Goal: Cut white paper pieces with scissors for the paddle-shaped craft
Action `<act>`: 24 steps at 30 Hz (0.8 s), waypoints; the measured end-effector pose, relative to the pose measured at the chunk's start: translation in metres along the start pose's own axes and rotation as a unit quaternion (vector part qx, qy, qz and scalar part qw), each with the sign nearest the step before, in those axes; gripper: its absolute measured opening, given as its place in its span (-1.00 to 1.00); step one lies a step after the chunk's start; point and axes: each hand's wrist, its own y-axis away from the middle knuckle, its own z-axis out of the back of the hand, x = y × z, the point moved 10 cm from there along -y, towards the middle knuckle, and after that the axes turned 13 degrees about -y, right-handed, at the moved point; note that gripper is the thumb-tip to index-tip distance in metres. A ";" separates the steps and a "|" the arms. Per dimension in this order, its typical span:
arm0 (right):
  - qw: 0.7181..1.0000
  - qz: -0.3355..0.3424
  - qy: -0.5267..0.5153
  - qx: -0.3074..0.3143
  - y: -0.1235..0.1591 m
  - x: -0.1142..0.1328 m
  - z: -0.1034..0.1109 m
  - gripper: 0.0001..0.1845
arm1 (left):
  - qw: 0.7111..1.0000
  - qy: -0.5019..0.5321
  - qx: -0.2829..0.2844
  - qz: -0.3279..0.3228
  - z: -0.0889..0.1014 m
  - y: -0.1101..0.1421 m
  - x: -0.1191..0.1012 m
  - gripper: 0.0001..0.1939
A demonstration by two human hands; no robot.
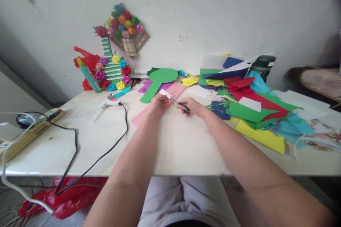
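Note:
My left hand is closed on a small white paper piece over the middle of the table. From the right, my right hand grips the black handles of a pair of scissors. The scissor blades point left and reach the white paper beside my left fingers. Beneath both hands lies a pink paper sheet. Just beyond them is a green paper cutout, with a rounded head and a straight stem. The exact cut line on the white piece is too small to make out.
A white glue gun with a black cord lies left, near a power strip. Paper flower decorations and a glue bottle stand behind. Coloured paper scraps and a dark bottle fill the right side.

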 end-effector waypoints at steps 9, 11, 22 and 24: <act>1.000 0.011 0.005 -0.016 -0.002 0.001 0.003 -0.55 | 1.000 -0.013 -0.008 -0.006 -0.001 0.004 -0.004 -0.93; 1.000 0.012 0.002 -0.019 -0.002 0.002 0.004 -0.57 | 1.000 -0.018 -0.008 -0.006 -0.002 0.004 -0.004 -0.94; 0.999 0.021 -0.009 -0.028 -0.003 0.003 0.004 -0.58 | 0.999 -0.008 -0.033 -0.008 0.002 0.005 -0.005 -0.98; 0.999 0.019 -0.016 -0.027 -0.002 0.003 0.004 -0.57 | 1.000 -0.011 -0.029 0.001 0.002 0.005 -0.003 -0.98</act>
